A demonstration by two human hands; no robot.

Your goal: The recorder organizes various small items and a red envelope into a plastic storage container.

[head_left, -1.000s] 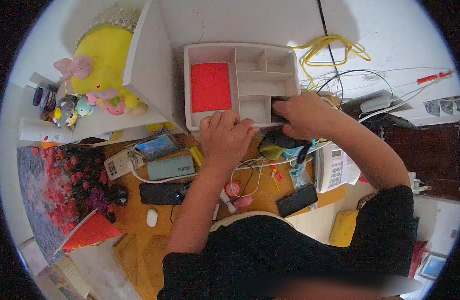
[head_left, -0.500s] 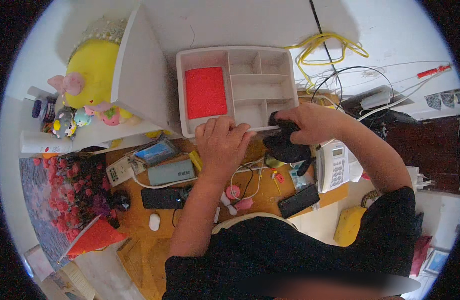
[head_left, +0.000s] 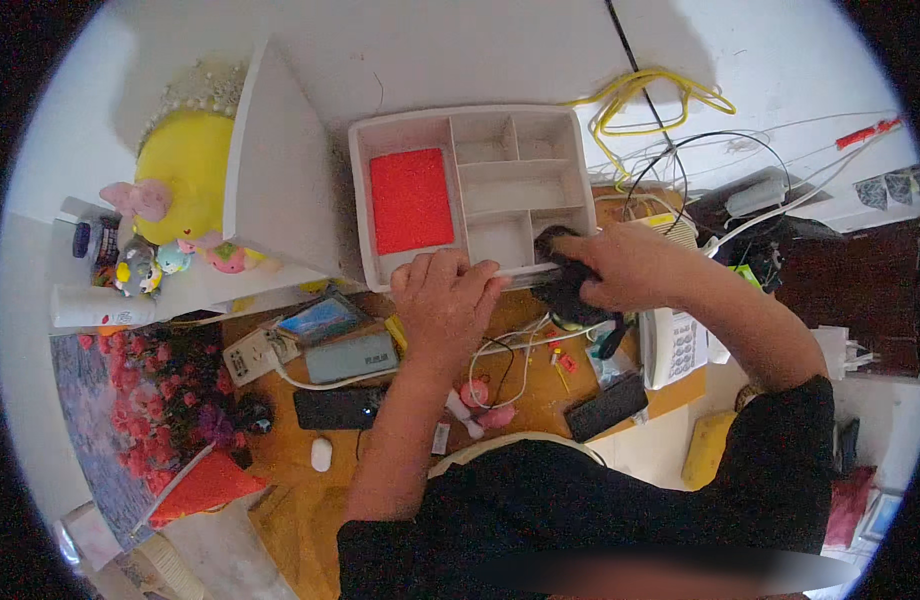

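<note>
A white organizer box [head_left: 358,215] with several compartments is held up above the desk, its open side facing me. A red rectangular piece [head_left: 412,202] sits in its large left compartment. My left hand [head_left: 442,305] grips the box's near edge, fingers bent over the rim. In my right hand [head_left: 635,268] is a bunched black cloth [head_left: 570,290], pressed at the small lower right compartment and its rim. Part of the cloth hangs below the box. The right fingertips are partly hidden by the cloth.
On the wooden desk [head_left: 275,520] lie a grey-blue case [head_left: 350,357], a power strip [head_left: 248,357], black phone-like slabs [head_left: 605,407] and loose cables. A white desk phone [head_left: 672,345] stands right. A shelf with a yellow plush toy [head_left: 185,175] rises left. Yellow cable [head_left: 660,75] hangs behind.
The view has shifted slightly, so the box and desk sit a little lower in it. The black cloth's hanging part has changed shape near the box corner. Both hands keep their holds.
</note>
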